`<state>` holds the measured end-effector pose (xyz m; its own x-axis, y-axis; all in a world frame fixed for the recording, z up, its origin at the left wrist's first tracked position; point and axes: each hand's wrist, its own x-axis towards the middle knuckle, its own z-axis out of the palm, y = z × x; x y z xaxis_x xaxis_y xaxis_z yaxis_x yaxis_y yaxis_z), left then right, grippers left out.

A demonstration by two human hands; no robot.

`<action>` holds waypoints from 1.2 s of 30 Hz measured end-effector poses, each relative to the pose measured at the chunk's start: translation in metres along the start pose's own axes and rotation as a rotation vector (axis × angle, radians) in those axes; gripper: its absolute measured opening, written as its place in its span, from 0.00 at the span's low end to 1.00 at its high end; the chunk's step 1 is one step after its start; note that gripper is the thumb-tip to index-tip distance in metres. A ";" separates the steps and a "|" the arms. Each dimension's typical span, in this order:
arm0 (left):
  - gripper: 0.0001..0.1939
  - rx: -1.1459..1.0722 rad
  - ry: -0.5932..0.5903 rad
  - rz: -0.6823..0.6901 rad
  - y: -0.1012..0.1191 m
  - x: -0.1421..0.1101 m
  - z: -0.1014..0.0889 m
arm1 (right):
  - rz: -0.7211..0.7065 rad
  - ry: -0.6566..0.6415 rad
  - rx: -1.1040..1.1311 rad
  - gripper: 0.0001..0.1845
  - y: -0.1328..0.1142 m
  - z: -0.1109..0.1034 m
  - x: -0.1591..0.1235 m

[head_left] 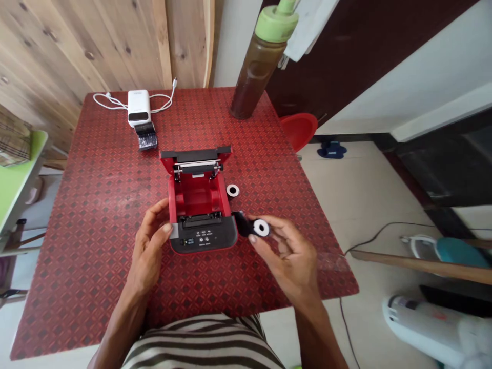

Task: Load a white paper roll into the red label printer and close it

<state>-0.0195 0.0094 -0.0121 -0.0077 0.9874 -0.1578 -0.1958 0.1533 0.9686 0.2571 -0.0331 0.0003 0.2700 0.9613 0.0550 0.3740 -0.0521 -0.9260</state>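
Observation:
A red and black label printer [203, 233] sits on the table with its lid raised, its red inner bay bare. My left hand [149, 241] grips the printer's left side, thumb on the front corner and fingers along the wall. In my right hand [286, 246], thumb and fingers pinch a small black label roll [261, 228] with a white core end. A loose black strip from that roll reaches toward the printer's right front corner; whether it touches I cannot tell. Another small roll [232, 190] with a white end stands just right of the printer, partly hidden.
On the red patterned table [111, 205], a white device [139, 105] with a white cable and a black strip lies at the back left. A tall brown bottle [257, 69] with a green cap stands at the back right. Beyond the right edge is a red stool [300, 130].

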 end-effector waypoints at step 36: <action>0.26 0.000 0.000 -0.014 0.000 -0.001 -0.001 | -0.152 -0.175 -0.186 0.13 0.021 0.037 0.100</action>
<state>-0.0203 0.0085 -0.0120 -0.0047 0.9852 -0.1716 -0.1957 0.1674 0.9663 0.2592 0.0721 -0.0273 0.0470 0.9931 0.1079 0.5587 0.0634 -0.8269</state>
